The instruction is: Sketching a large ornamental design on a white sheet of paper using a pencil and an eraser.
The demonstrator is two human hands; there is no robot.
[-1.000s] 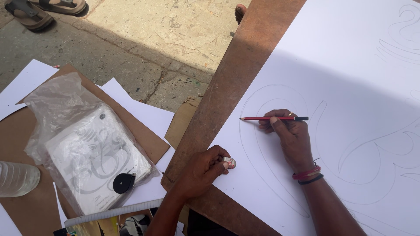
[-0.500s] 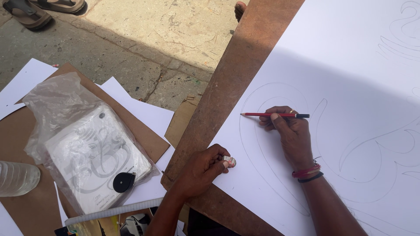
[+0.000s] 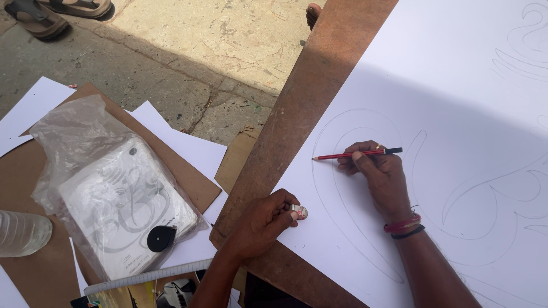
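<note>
A large white sheet point(image 3: 456, 85) with faint curved pencil outlines lies on a brown board point(image 3: 308, 97). My right hand point(image 3: 379, 174) rests on the sheet and grips a red pencil point(image 3: 357, 154) lying nearly level, its tip pointing left at a drawn curve. Red and black bands circle that wrist. My left hand point(image 3: 260, 222) sits at the sheet's lower left edge, pinching a small white eraser point(image 3: 299, 211) between thumb and fingers.
On the ground to the left lie cardboard point(image 3: 34, 268) and loose white sheets point(image 3: 188, 148), with a clear plastic bag holding printed drawings point(image 3: 123, 208) and a black round object point(image 3: 161, 238). A plastic bottle point(image 3: 20, 232) is at far left. Sandals point(image 3: 51, 11) are at top left.
My right hand and the pencil have shifted very slightly on the sheet. The left hand keeps the eraser in the same spot.
</note>
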